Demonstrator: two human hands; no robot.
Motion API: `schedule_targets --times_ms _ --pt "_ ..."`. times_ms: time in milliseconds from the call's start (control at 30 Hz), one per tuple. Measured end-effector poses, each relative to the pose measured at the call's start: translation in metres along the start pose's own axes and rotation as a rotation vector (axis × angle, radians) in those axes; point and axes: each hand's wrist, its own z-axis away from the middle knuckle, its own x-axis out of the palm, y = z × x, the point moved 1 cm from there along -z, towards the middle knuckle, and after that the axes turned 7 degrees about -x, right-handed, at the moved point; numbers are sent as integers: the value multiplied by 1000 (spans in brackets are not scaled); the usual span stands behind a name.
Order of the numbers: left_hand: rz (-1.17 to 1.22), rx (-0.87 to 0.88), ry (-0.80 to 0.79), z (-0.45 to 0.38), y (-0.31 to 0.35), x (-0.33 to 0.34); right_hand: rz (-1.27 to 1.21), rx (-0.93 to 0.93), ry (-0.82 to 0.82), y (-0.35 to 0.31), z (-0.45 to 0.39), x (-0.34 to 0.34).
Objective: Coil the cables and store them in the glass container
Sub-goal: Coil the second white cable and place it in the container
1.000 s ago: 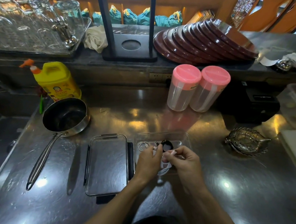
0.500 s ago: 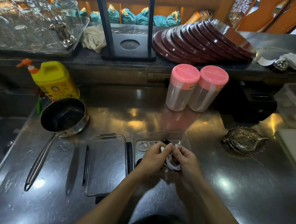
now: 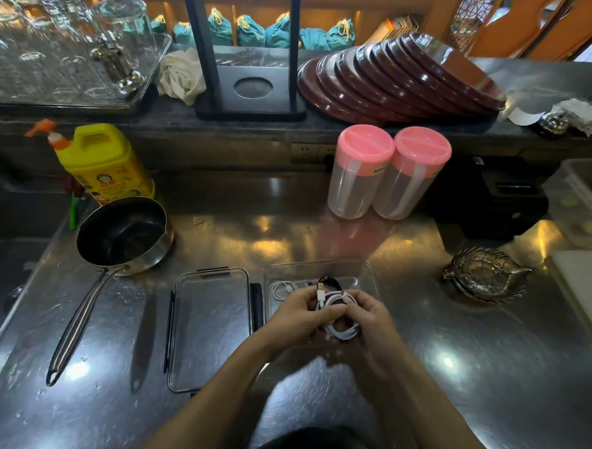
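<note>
Head view shows my left hand [image 3: 301, 315] and right hand [image 3: 368, 318] both pinching the white cable [image 3: 339, 316] over the glass container [image 3: 369, 275] on the desk [image 3: 467, 370]; light, springy and slick, it seems best gripped across its bundled loops.

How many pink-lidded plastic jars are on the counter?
2: one jar and a second jar touching on its right, at the counter's back. None appear hidden.

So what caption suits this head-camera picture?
Both hands hold a coiled white cable over the glass container.
</note>
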Motion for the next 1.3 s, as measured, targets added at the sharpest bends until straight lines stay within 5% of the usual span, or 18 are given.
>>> schedule_targets --times_ms 333,667,1133,1300 --pt "-96 -20 242 -21 -13 -13 233 81 39 -6 -3 -11" --pt "-362 4 191 -37 -4 -15 487 23 40 -20 -26 -22" --pt "-148 -87 260 -72 -5 -40 633 4 69 -25 -73 -26" --pt "-238 -85 341 -80 -14 -46 612 39 51 -8 -86 -26"
